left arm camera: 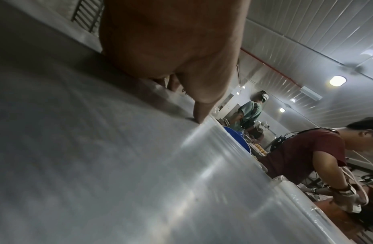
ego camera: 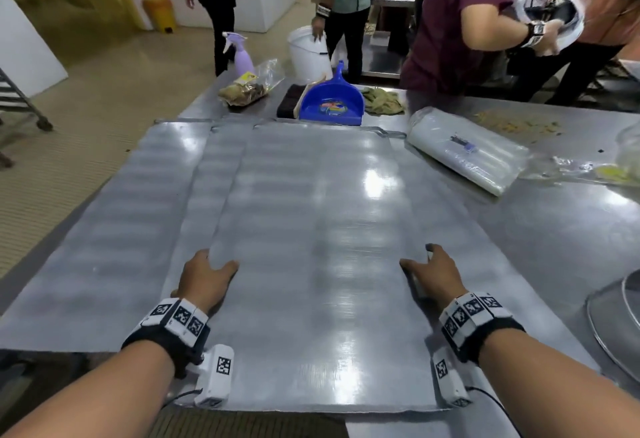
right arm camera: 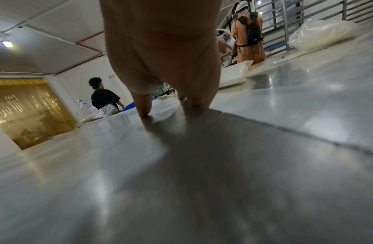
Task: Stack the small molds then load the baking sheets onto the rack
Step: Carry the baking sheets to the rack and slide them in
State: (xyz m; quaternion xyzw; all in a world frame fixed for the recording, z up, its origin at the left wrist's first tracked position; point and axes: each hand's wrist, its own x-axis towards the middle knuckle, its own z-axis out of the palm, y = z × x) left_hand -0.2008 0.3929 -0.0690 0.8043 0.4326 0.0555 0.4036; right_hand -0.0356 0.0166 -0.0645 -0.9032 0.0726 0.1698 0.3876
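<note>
Three flat grey baking sheets lie overlapping on the steel table (ego camera: pixel 554 229). The top baking sheet (ego camera: pixel 311 229) is nearest me. My left hand (ego camera: pixel 207 274) grips its left edge, thumb on top and fingers curled over the side. My right hand (ego camera: pixel 433 271) grips its right edge the same way. In the wrist views the left thumb (left arm camera: pixel 200 105) and the right thumb (right arm camera: pixel 143 105) press on the sheet's surface. A second sheet (ego camera: pixel 207 177) and a third sheet (ego camera: pixel 104 229) stick out to the left beneath it. Part of a wheeled rack (ego camera: pixel 17 98) stands on the floor at far left. No small molds show.
Behind the sheets lie a blue dustpan (ego camera: pixel 332 98), a rag (ego camera: pixel 382 101), a bag of food (ego camera: pixel 249 84) and a purple spray bottle (ego camera: pixel 240 53). A roll of clear plastic bags (ego camera: pixel 464 150) lies to the right, a round metal pan (ego camera: pixel 616 319) at the near right. Several people stand beyond the table.
</note>
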